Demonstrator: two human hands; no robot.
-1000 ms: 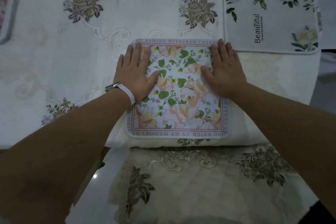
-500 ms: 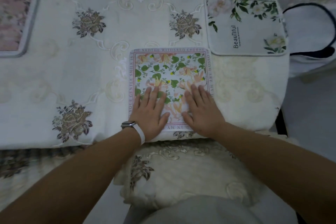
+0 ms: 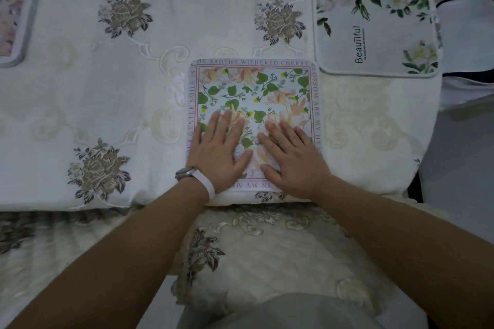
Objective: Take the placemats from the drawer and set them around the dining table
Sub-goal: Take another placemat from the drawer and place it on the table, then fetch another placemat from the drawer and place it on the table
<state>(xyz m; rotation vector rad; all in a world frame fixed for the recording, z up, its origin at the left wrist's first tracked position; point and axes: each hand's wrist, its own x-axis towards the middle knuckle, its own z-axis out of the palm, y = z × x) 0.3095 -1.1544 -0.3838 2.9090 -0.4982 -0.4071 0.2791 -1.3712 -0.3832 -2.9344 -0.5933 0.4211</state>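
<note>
A square floral placemat [image 3: 254, 88] with a lettered pink border lies flat at the near edge of the dining table [image 3: 107, 104]. My left hand [image 3: 219, 149] and my right hand [image 3: 292, 157] rest palm-down on its near half, fingers spread, holding nothing. A second placemat [image 3: 374, 21], white with green leaves and the word "Beautiful", lies at the table's right corner. A third, pinkish placemat [image 3: 13, 8] shows partly at the far left edge.
An embroidered white tablecloth with brown roses covers the table. A cushioned chair seat [image 3: 267, 262] with a lace cover sits below the table edge, under my arms. A white bag with dark trim [image 3: 467, 35] stands at the right.
My hands have slid from the mat's far half back to its near half. The view has pulled back, so more of the table and the chair shows.
</note>
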